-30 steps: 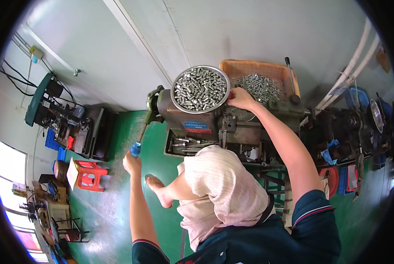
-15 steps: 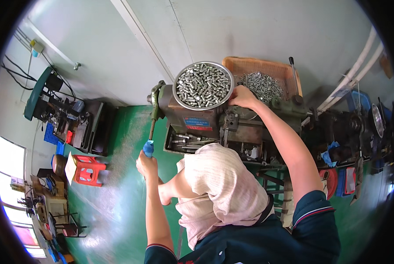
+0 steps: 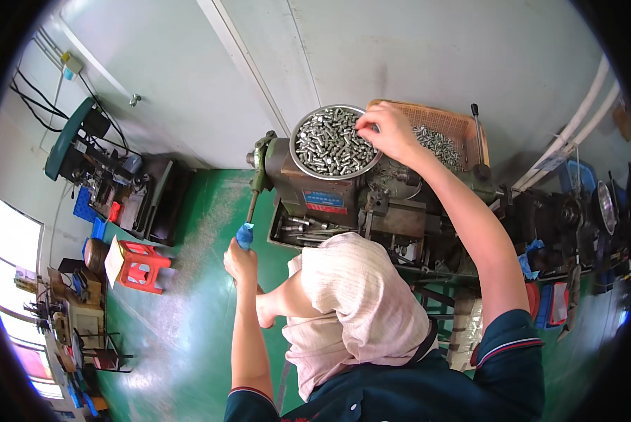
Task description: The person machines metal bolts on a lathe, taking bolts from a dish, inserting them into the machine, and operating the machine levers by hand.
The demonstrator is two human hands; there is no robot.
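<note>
My left hand (image 3: 241, 264) is closed round the lower end of a lever whose grip is wrapped in blue (image 3: 245, 236). The lever runs up to the left end of a small lathe-like machine (image 3: 298, 186). On top of that machine rests a round metal bowl (image 3: 322, 176), heaped with short shiny metal pieces (image 3: 333, 144). Over the bowl's right side is my right hand (image 3: 393, 130), its thumb and fingertips pinched together at the pieces. Whether a piece is between them is too small to tell.
Behind the bowl, an orange basket (image 3: 483, 144) holds more metal pieces (image 3: 438, 146). An upright black-knobbed lever (image 3: 476, 119) stands beside it. A tray of tools (image 3: 308, 228) lies below the machine. A red stool (image 3: 143, 266) and another machine (image 3: 129, 179) are at left.
My right hand has risen from beside the bowl, at the machine, to over the bowl's right rim. My left hand keeps its hold on the lever. The whole view has shifted slightly.
</note>
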